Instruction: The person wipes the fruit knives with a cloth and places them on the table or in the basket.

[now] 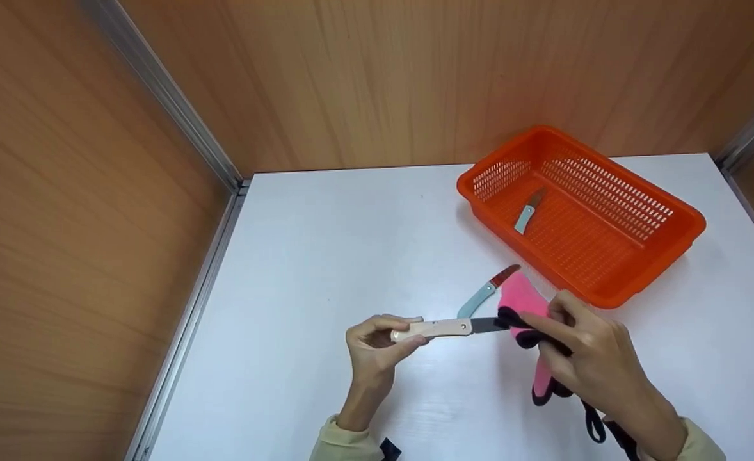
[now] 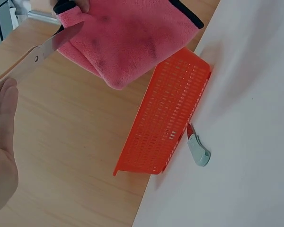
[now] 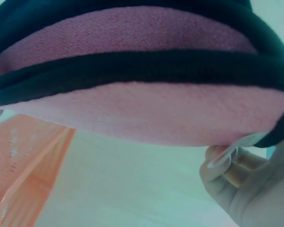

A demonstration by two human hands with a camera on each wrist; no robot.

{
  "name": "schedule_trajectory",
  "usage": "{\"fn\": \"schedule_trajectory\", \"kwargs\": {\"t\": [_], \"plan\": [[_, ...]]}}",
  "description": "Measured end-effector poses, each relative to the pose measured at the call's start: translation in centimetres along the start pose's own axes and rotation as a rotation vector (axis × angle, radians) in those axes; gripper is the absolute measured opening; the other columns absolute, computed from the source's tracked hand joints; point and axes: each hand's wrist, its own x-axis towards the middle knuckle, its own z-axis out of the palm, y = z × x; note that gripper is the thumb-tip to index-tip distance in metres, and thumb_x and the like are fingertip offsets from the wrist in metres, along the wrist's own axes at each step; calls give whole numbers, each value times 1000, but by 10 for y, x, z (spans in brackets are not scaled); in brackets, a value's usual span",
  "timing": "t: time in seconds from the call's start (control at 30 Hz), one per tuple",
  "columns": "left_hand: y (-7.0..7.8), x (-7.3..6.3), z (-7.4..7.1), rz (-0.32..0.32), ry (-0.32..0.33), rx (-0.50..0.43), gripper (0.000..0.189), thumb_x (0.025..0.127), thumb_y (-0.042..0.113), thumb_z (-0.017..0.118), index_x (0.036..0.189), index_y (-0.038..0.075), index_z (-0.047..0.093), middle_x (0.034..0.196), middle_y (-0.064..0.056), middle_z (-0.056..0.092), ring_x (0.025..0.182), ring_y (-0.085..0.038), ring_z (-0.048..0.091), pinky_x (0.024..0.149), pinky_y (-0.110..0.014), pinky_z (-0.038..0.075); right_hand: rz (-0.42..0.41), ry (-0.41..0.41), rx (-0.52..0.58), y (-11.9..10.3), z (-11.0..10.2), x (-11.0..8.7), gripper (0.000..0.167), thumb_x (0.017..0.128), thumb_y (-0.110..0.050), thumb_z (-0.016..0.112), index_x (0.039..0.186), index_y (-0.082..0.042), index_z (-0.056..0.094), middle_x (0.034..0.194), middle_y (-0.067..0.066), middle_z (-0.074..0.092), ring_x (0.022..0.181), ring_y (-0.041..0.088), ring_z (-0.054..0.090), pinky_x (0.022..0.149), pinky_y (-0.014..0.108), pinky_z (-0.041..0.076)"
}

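Observation:
In the head view my left hand [image 1: 377, 358] pinches the cream handle of a folding knife [image 1: 438, 329] between thumb and fingers. Its blade is out and points right. My right hand [image 1: 591, 349] grips a pink cloth [image 1: 521, 296] with black edging, and the cloth's edge covers the blade's tip. Darker marks show on the cloth [image 2: 125, 40] in the left wrist view. Behind the held knife, a second folding knife [image 1: 477, 301] with a pale blue handle and reddish blade lies on the white table.
An orange perforated basket [image 1: 655, 269] stands at the back right of the table [image 1: 300, 256]. Inside it lies another pale blue folding knife [image 1: 525, 218] with a brownish blade. Wooden panels [image 1: 402, 83] rise behind and at the left.

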Motion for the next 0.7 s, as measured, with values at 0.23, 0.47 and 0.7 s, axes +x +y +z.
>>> {"fn": "schedule_trajectory", "kwargs": {"t": [0.23,0.47,0.7], "plan": [[1,1,-2,-3,11,46,19,71,-8,76,86,1,68,90,-13,70,80,-27,69,69,-33,59,37,51,-9,7,-8,0,35,59,8,76,90,-8,77,76,0,48,51,4,37,38,12,33],[2,2,-2,-24,11,47,19,71,-10,75,86,-6,65,91,-17,69,78,-28,69,68,-38,59,53,104,5,8,-18,2,33,61,3,75,93,-5,76,76,3,50,54,9,41,42,13,40],[0,3,1,-19,-9,76,20,72,-9,75,86,-13,61,92,-18,69,79,-29,69,68,-38,59,56,143,47,3,-24,8,27,71,-11,67,96,-6,76,75,4,51,54,11,43,45,13,43]]}}
